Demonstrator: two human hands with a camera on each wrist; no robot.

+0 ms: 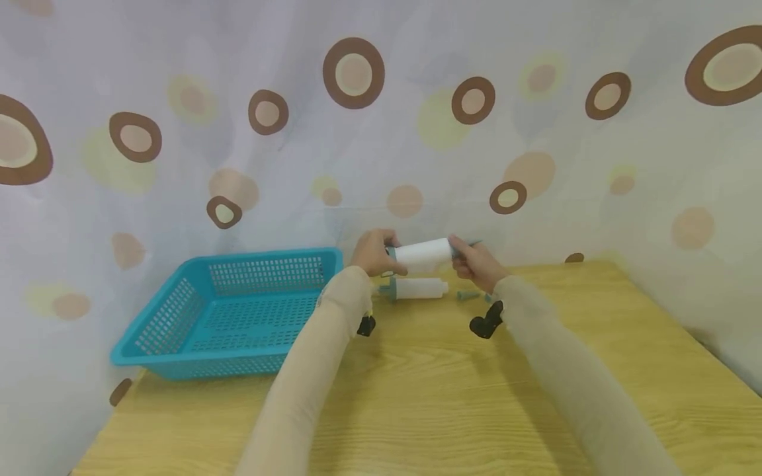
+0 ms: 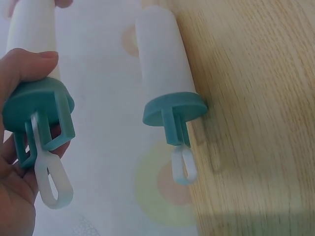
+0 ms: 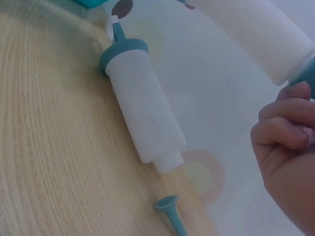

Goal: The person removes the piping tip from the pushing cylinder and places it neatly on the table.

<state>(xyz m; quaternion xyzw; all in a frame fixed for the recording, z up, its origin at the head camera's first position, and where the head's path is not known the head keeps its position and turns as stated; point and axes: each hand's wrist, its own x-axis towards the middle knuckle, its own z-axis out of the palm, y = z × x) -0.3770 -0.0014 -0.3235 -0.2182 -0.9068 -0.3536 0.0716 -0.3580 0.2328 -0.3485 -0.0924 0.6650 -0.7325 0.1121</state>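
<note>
Above the table, my left hand [image 1: 372,252] grips the teal-capped end of a white plastic bottle [image 1: 423,254], thumb on its side. Teal brackets and a white loop [image 2: 53,179] stick out from that cap. At the bottle's other end, the curled fingers of my right hand [image 1: 478,264] hold a teal tapered nozzle [image 3: 306,78] against the neck; the fingers partly cover it. A second, similar bottle [image 3: 145,105] lies on the table below, its ridged white neck bare. Beyond that neck lies a loose teal nozzle [image 3: 171,211] with a flared end.
A turquoise perforated basket [image 1: 232,360] stands on the left of the wooden table [image 1: 428,396]. Another small teal piece [image 1: 489,298] lies near my right wrist, partly hidden. Behind the table hangs a pale sheet [image 1: 411,152] patterned with brown rings.
</note>
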